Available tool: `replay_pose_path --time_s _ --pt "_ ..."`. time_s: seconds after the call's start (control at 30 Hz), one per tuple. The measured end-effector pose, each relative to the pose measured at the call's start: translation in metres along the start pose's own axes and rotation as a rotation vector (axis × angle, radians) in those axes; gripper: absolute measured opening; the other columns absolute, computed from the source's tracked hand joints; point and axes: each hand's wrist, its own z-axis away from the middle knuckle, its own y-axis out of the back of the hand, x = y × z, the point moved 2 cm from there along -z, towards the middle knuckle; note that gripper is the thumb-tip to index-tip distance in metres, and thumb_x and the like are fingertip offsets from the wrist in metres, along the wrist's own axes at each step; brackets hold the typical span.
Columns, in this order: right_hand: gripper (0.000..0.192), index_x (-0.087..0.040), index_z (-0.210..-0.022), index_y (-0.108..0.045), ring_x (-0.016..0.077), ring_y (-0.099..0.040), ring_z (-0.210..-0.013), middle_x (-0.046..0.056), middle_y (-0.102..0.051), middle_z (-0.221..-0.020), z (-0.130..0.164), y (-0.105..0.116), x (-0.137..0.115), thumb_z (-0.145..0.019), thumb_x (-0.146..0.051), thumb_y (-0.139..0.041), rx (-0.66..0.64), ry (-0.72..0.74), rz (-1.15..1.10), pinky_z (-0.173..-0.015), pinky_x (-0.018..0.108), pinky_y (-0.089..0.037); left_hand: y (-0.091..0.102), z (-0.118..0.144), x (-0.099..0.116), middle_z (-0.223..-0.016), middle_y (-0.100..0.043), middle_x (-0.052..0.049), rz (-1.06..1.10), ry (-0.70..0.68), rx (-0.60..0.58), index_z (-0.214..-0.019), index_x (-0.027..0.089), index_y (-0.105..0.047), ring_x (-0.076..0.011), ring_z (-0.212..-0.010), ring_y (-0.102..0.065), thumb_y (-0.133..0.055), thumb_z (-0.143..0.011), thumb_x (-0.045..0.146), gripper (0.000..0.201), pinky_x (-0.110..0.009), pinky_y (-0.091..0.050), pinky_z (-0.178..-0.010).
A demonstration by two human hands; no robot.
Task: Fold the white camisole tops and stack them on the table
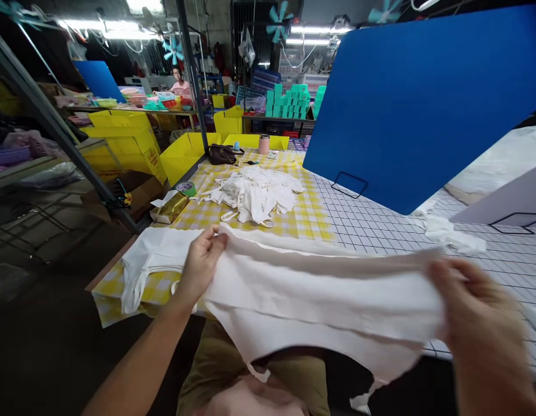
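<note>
I hold a white cloth piece [320, 294] stretched flat between both hands, just above the table's near edge. My left hand [201, 263] pinches its upper left corner. Blurred at the lower right, my right hand [476, 315] grips its right end. The cloth's lower edge hangs over my lap. Another white cloth piece [152, 257] lies flat on the table under and left of my left hand. A heap of white cloth pieces [257, 193] rests farther back on the yellow checked tablecloth [309, 216].
A big blue board [424, 98] stands on a wire foot over the white grid mat [380, 228]. A crumpled white scrap [450, 234] lies at the right. A gold packet [172, 207], tape roll, brown bag [222, 154] and pink cup [263, 144] sit behind. Yellow bins [185, 153] and a seated person are at the far left.
</note>
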Motion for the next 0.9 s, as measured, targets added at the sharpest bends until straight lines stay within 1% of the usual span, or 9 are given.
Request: replay_pose_path --time_s 0.07,0.17,0.27,0.4,0.57,0.67,0.73,0.8,0.9 --pt "0.038 -0.018 -0.081 -0.059 0.0132 -0.049 -0.048 0.001 -0.056 -0.060 -0.017 -0.039 0.034 -0.066 -0.052 -0.062 -0.110 -0.055 0.114 -0.042 0.024 -0.039 -0.010 -0.021 -0.048 -0.064 -0.058 0.002 -0.167 0.061 -0.035 -0.078 0.016 -0.053 -0.0109 -0.054 -0.051 -0.050 -0.082 0.038 0.022 -0.019 -0.040 -0.051" --pt "0.022 -0.018 -0.074 -0.059 0.0164 -0.055 -0.063 0.004 -0.062 -0.067 -0.040 -0.089 0.091 -0.076 -0.037 -0.049 -0.241 -0.034 0.576 -0.055 0.025 -0.039 -0.025 -0.044 -0.119 -0.070 -0.062 -0.002 -0.703 0.191 -0.003 -0.079 0.016 -0.056 -0.0154 -0.066 -0.058 -0.045 -0.083 0.020 0.013 -0.023 -0.043 -0.062" --pt "0.022 -0.019 -0.066 -0.059 0.0188 -0.055 -0.064 0.005 -0.062 -0.064 -0.052 -0.117 0.133 -0.076 -0.034 -0.048 -0.276 -0.096 0.726 -0.055 0.026 -0.035 -0.039 -0.052 -0.157 -0.083 -0.066 -0.009 -0.812 0.229 -0.011 -0.094 0.015 -0.057 -0.0208 -0.079 -0.062 -0.045 -0.082 0.013 0.017 -0.029 -0.044 -0.071" --pt "0.020 -0.019 -0.067 -0.059 0.0187 -0.053 -0.063 0.006 -0.061 -0.065 -0.060 -0.131 0.148 -0.077 -0.034 -0.048 -0.261 -0.084 0.797 -0.055 0.026 -0.033 -0.042 -0.053 -0.165 -0.095 -0.066 -0.012 -0.904 0.176 0.018 -0.116 0.015 -0.046 -0.0233 -0.084 -0.064 -0.040 -0.086 0.014 0.031 -0.032 -0.046 -0.073" --pt "0.030 -0.019 -0.086 -0.059 0.0160 -0.052 -0.063 0.003 -0.061 -0.070 -0.072 -0.138 0.144 -0.086 -0.038 -0.036 -0.240 0.058 0.795 -0.058 0.025 -0.034 -0.036 -0.065 -0.166 -0.100 -0.065 -0.010 -0.863 0.031 0.090 -0.116 0.016 -0.044 -0.0228 -0.089 -0.063 -0.036 -0.088 0.015 0.029 -0.032 -0.048 -0.075" --pt "0.033 -0.018 -0.091 -0.060 0.0183 -0.053 -0.065 0.006 -0.062 -0.073 -0.081 -0.144 0.148 -0.088 -0.038 -0.034 -0.230 0.103 0.843 -0.060 0.028 -0.035 -0.039 -0.077 -0.170 -0.105 -0.063 -0.013 -0.965 0.034 0.057 -0.121 0.015 -0.043 -0.0243 -0.091 -0.063 -0.034 -0.089 0.017 0.033 -0.034 -0.048 -0.074" --pt "0.031 -0.016 -0.094 -0.061 0.0221 -0.055 -0.075 0.011 -0.063 -0.084 -0.082 -0.148 0.151 -0.087 -0.033 -0.036 -0.224 0.131 0.886 -0.063 0.031 -0.037 -0.046 -0.081 -0.171 -0.112 -0.060 -0.016 -1.111 0.017 0.021 -0.125 0.013 -0.041 -0.0264 -0.096 -0.061 -0.035 -0.088 0.017 0.038 -0.037 -0.048 -0.078" --pt "0.033 -0.013 -0.105 -0.059 0.0268 -0.053 -0.094 0.017 -0.059 -0.107 -0.077 -0.151 0.152 -0.087 -0.028 -0.035 -0.209 0.182 0.913 -0.072 0.035 -0.039 -0.056 -0.080 -0.170 -0.122 -0.054 -0.018 -1.245 -0.070 -0.011 -0.129 0.010 -0.039 -0.0290 -0.108 -0.054 -0.039 -0.087 0.017 0.043 -0.041 -0.044 -0.088" --pt "0.043 -0.015 -0.128 -0.045 0.0281 -0.036 -0.122 0.015 -0.041 -0.136 -0.060 -0.155 0.152 -0.091 -0.029 -0.030 -0.302 0.389 0.969 -0.092 0.042 -0.033 -0.075 -0.070 -0.170 -0.138 -0.040 -0.015 -1.301 -0.257 -0.183 -0.136 0.014 -0.035 -0.0299 -0.129 -0.034 -0.042 -0.087 0.025 0.050 -0.045 -0.030 -0.104"
